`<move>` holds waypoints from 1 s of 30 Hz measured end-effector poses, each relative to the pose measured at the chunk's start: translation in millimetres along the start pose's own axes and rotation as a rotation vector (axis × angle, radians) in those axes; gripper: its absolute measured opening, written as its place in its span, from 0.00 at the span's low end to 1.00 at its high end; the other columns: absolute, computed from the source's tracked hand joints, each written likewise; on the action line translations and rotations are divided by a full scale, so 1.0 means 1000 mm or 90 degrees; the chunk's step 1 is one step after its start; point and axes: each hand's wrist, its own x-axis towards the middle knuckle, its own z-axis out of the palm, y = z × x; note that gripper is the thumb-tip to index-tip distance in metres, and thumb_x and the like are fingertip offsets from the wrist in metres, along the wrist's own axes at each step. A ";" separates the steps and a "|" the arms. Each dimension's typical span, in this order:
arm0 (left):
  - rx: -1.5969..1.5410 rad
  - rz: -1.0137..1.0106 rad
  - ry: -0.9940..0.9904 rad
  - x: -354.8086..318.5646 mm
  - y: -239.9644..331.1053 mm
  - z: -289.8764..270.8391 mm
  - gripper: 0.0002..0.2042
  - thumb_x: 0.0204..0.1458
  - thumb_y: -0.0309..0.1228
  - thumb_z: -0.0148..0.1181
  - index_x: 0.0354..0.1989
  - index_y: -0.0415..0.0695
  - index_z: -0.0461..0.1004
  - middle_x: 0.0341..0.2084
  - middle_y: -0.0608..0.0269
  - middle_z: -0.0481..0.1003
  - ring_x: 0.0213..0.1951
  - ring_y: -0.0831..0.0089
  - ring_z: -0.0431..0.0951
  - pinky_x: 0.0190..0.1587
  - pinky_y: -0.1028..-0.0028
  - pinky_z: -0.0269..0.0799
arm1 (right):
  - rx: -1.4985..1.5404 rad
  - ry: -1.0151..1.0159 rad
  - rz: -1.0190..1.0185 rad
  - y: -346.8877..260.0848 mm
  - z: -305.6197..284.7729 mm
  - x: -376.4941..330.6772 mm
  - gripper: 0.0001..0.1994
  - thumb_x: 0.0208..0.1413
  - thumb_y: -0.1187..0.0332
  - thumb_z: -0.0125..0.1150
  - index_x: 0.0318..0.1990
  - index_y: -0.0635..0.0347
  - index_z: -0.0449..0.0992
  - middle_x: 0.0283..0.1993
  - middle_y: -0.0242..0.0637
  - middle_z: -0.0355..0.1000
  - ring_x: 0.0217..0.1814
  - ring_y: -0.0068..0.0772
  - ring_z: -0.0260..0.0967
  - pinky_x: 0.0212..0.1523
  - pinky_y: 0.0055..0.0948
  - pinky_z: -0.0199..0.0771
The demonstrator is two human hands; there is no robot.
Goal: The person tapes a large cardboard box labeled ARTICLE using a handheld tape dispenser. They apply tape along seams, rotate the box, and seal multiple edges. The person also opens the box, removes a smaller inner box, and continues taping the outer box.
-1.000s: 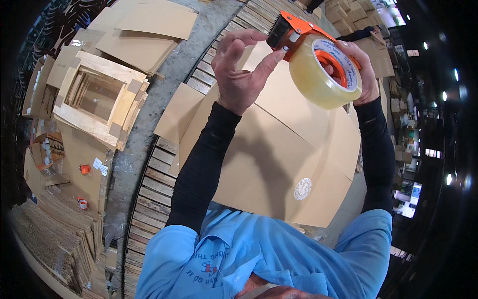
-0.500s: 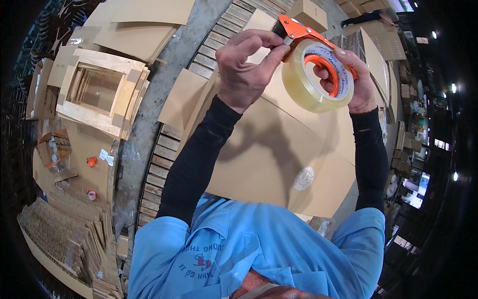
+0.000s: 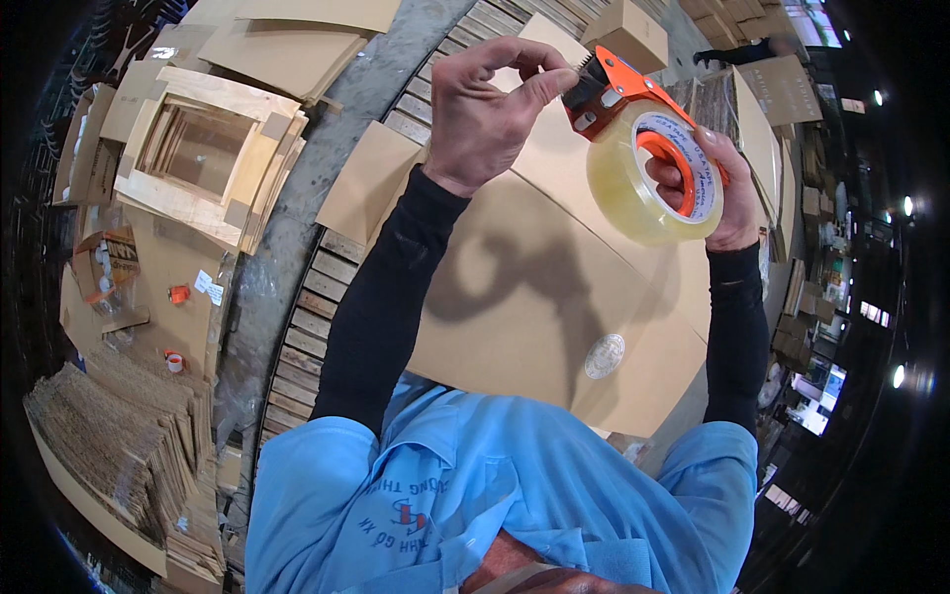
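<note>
My right hand (image 3: 734, 193) grips an orange tape dispenser (image 3: 625, 77), its fingers through the orange hub. A wide roll of clear tape (image 3: 625, 180) sits on it. At the dispenser's upper left end is a dark toothed cutter. My left hand (image 3: 485, 119) is beside that end, thumb and forefinger pinched together near the teeth. Whatever thin thing they hold is too small or too clear to make out. Below both hands lies a large brown cardboard box (image 3: 524, 337) with a round pale sticker (image 3: 605, 355) and a seam across its top.
A slatted roller conveyor (image 3: 315, 322) runs under the box. To the left are stacked wooden frames (image 3: 247, 188), two small tape rolls (image 3: 175, 362) and a stack of cardboard sheets (image 3: 119, 445). Another carton (image 3: 628, 38) stands beyond. A person's dark sleeve (image 3: 737, 51) shows at the far right.
The dispenser and my right hand have moved right and slightly down, away from my left hand. The gap between my left fingers and the cutter has widened. My left hand stays pinched.
</note>
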 end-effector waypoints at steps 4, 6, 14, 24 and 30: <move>-0.013 -0.006 0.079 0.010 -0.012 -0.027 0.04 0.52 0.22 0.71 0.35 0.40 0.83 0.29 0.66 0.83 0.31 0.82 0.79 0.38 0.80 0.77 | -0.024 0.004 0.035 -0.002 -0.017 -0.014 0.21 0.62 0.56 0.57 0.50 0.68 0.72 0.32 0.40 0.70 0.31 0.26 0.66 0.19 0.22 0.63; -0.032 -0.021 0.028 0.012 -0.009 -0.033 0.04 0.52 0.23 0.71 0.36 0.40 0.84 0.31 0.65 0.83 0.31 0.82 0.80 0.39 0.80 0.77 | -0.138 -0.107 0.044 -0.013 -0.028 -0.021 0.24 0.56 0.56 0.62 0.51 0.70 0.76 0.34 0.45 0.74 0.33 0.26 0.71 0.22 0.22 0.67; -0.044 -0.115 0.085 0.008 -0.054 -0.027 0.04 0.52 0.25 0.71 0.31 0.39 0.82 0.30 0.64 0.84 0.34 0.77 0.82 0.42 0.74 0.77 | -0.580 -0.763 0.338 -0.010 0.072 0.037 0.25 0.44 0.68 0.72 0.51 0.72 0.80 0.55 0.57 0.76 0.57 0.44 0.77 0.61 0.37 0.73; 0.782 -0.193 0.220 0.021 -0.047 -0.112 0.08 0.52 0.33 0.61 0.33 0.45 0.84 0.37 0.56 0.82 0.44 0.56 0.81 0.54 0.51 0.66 | -0.493 -0.303 0.119 -0.032 0.034 0.021 0.25 0.39 0.69 0.68 0.48 0.70 0.82 0.55 0.54 0.77 0.58 0.43 0.76 0.66 0.34 0.68; 0.702 -0.126 0.259 0.020 -0.025 -0.103 0.09 0.54 0.30 0.57 0.36 0.43 0.83 0.37 0.55 0.82 0.44 0.55 0.81 0.64 0.52 0.61 | -0.435 -0.231 0.112 -0.027 0.029 0.010 0.25 0.38 0.69 0.68 0.48 0.70 0.83 0.55 0.57 0.77 0.58 0.45 0.76 0.66 0.35 0.67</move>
